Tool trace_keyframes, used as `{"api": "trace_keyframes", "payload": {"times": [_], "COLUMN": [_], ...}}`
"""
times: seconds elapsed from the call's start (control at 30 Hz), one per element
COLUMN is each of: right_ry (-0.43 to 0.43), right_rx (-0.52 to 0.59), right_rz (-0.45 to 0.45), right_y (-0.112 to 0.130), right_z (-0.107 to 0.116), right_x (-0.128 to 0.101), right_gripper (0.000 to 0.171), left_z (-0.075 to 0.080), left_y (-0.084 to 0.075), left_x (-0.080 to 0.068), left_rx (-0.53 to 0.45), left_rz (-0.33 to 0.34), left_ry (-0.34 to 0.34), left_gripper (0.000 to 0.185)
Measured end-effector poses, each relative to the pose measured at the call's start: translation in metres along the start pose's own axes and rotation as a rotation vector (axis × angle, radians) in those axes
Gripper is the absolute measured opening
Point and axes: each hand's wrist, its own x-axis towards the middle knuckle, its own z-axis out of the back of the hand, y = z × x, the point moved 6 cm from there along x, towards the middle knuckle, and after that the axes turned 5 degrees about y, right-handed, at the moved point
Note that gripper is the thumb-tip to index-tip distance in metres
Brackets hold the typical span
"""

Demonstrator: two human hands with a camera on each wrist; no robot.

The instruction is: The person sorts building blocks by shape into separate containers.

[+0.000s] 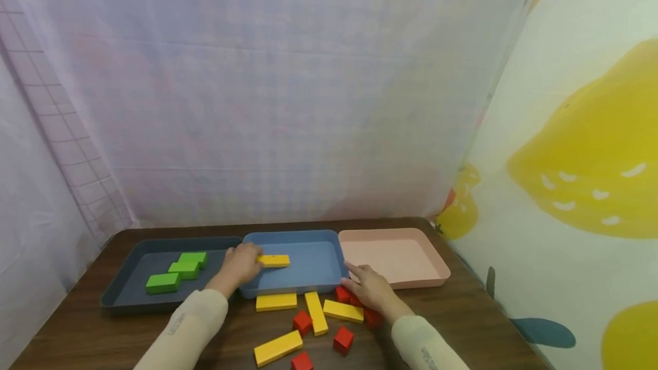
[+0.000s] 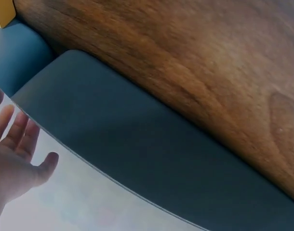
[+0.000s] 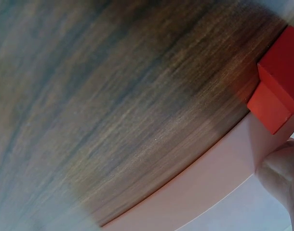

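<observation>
My left hand [image 1: 240, 264] is over the left side of the blue tray [image 1: 319, 264], its fingertips right at the left end of a yellow block [image 1: 276, 261] lying inside. In the left wrist view the fingers [image 2: 29, 139] and thumb are spread apart, with no block seen between them. My right hand [image 1: 371, 289] reaches over the near left corner of the pink tray [image 1: 396, 256], fingers extended toward the blue tray's right edge. Beneath it are several red cubes [image 1: 373, 318], partly hidden by the hand; a red cube [image 3: 282, 67] also shows beside the hand in the right wrist view.
At left, a dark tray [image 1: 123, 278] carries three green blocks [image 1: 184, 270]. Before the blue tray lie several yellow blocks [image 1: 277, 349] and more red cubes [image 1: 343, 340] on the brown wooden table [image 1: 437, 313]. A pale curtain [image 1: 308, 101] hangs behind the table.
</observation>
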Motion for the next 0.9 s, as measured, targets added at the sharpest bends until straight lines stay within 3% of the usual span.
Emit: {"api": "trace_keyframes", "payload": {"times": [0.53, 0.9], "right_ry": [0.0, -0.005], "right_rx": [-0.013, -0.008], "right_rz": [-0.007, -0.003], "right_y": [0.0, 0.0], "right_z": [-0.002, 0.0], "right_x": [-0.001, -0.001], "right_gripper": [0.06, 0.061], "left_z": [0.005, 0.008], "left_y": [0.001, -0.013], "left_x": [-0.017, -0.042], "left_rx": [-0.034, -0.081], "left_rz": [-0.006, -0.089], "left_ry": [-0.035, -0.077], "left_gripper": [0.039, 0.038]}}
